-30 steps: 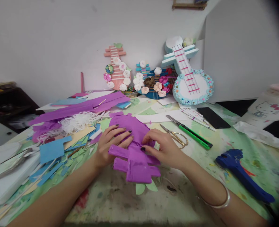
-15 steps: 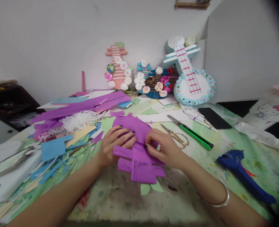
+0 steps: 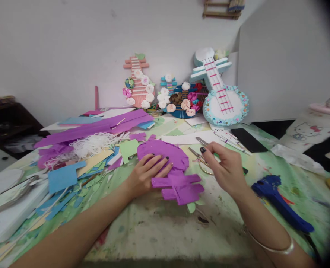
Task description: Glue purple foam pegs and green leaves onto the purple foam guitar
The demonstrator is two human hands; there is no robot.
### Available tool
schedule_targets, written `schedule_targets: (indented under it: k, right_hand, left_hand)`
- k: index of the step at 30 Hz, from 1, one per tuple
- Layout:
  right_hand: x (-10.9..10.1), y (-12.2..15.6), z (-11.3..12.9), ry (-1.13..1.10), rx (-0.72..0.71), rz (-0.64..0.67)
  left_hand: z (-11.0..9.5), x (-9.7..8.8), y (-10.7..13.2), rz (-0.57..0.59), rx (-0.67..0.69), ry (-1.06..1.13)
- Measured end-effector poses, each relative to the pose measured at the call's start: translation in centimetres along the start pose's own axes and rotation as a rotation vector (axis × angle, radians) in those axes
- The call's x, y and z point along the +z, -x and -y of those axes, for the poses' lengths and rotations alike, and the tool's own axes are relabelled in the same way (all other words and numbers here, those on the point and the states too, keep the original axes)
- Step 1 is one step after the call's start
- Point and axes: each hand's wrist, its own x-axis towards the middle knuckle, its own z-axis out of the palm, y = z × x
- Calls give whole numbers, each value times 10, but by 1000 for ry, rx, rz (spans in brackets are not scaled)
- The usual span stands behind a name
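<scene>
A toy lute wrapped in purple paper (image 3: pixel 161 150), with a rounded body and crossed pegs, lies in front of me. My left hand (image 3: pixel 146 175) holds it at the left, its fingers resting across the body; the thumb is hidden. Over to the right, my right hand (image 3: pixel 223 167) hovers over a green utility knife (image 3: pixel 245 171) and a pair of gold-handled scissors (image 3: pixel 205 168). Its thumb points forward and the other fingers bend down out of sight, so whether it grips either tool is unclear. Green paper leaves (image 3: pixel 191 207) stick out under the lute's near end.
Paper scraps, purple strips (image 3: pixel 98 126) and tangled white string (image 3: pixel 95 144) crowd the left. Finished toy lutes (image 3: pixel 225 100) lean along the wall. At right are a black phone (image 3: pixel 248 140), a blue glue gun (image 3: pixel 282 203) and a cup (image 3: pixel 307 126).
My right hand has left the lute and moved right, to the knife and scissors. My left hand has shifted right and turned the lute slightly, its pegs now further right.
</scene>
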Motion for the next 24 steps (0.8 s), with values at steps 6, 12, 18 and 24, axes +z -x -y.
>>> schedule_targets:
  k: [6, 12, 18, 24]
  right_hand:
    - [-55, 67, -41, 657, 166, -79]
    - [-87, 134, -82, 1090, 522, 38]
    - [-95, 130, -104, 1002, 546, 148]
    - [-105, 128, -101, 896, 613, 214]
  left_hand:
    - [0, -7, 0, 182, 36, 263]
    - [9, -11, 6, 235, -171, 668]
    - [3, -4, 3, 197, -159, 618]
    - [-2, 2, -1, 105, -55, 372]
